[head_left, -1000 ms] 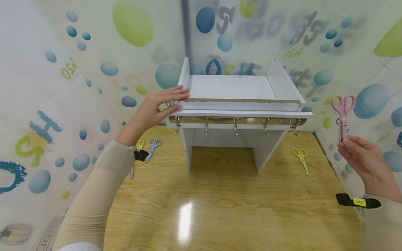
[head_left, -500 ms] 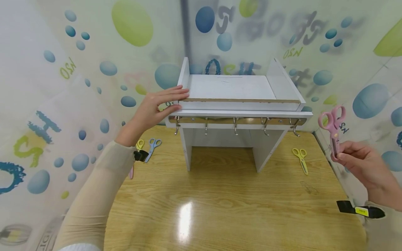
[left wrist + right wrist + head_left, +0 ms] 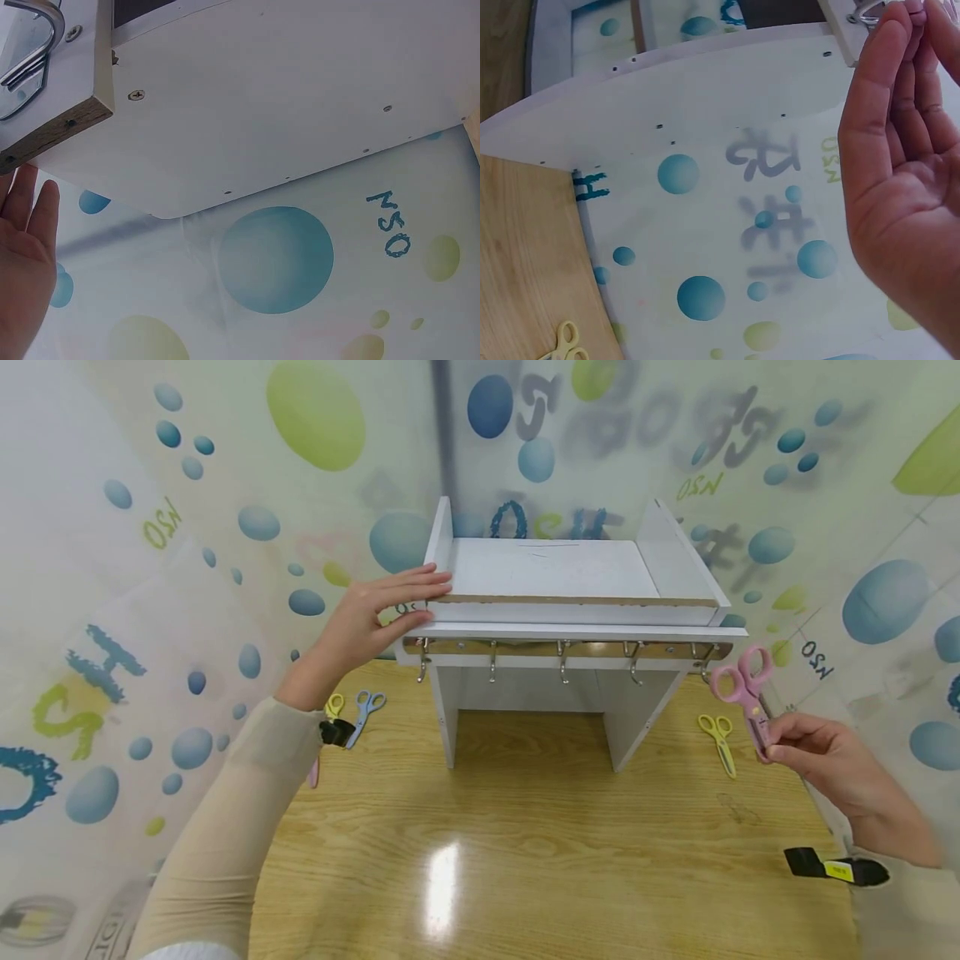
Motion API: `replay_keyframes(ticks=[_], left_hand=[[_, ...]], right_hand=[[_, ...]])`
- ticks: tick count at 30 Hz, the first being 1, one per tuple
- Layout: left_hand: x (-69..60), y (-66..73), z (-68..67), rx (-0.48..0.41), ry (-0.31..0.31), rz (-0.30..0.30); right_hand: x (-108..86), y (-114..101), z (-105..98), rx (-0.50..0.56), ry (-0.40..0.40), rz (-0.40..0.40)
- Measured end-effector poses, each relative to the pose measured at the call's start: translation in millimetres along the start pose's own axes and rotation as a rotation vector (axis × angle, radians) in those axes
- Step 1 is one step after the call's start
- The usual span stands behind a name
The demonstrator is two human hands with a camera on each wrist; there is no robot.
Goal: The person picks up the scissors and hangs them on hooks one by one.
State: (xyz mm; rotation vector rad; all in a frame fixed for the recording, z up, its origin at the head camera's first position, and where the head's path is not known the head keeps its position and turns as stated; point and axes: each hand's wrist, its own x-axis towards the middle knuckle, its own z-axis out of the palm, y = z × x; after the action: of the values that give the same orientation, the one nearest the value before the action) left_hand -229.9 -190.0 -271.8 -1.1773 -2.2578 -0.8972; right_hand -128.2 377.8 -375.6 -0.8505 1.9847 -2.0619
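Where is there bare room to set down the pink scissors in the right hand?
Widest: the tabletop in front of the white rack. Also bare: between the rack's side panels, and its top tray right of the left hand. Crowded: left of the rack, around the blue scissors; less so to its right, around yellow scissors.

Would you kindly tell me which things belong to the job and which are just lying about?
In the job, apparently:
Pink scissors, in the right hand
White shelf, touched by the left hand
Its hook rail

Lying about:
Yellow scissors, right of the shelf
Blue scissors, left of it
Partly hidden yellow pair and pink item
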Motion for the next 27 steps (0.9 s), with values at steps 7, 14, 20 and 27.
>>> replay_keyframes(ticks=[7,14,20,27], left_hand=[[-0.2,0.8,0.1,-0.009,-0.001,0.001],[-0.4,1.9,-0.4,-0.026,-0.004,-0.007],[-0.4,1.1,-0.3,-0.021,-0.006,-0.006],[0.0,0.6,0.0,-0.029,0.001,0.009]], right_hand=[[3.1,10,7,0.015,-0.027,0.013],[4.7,16,9,-0.019,-0.036,0.035],[4.8,21,11,-0.022,-0.019,0.05],[5.8,26,14,-0.031,0.002,0.054]])
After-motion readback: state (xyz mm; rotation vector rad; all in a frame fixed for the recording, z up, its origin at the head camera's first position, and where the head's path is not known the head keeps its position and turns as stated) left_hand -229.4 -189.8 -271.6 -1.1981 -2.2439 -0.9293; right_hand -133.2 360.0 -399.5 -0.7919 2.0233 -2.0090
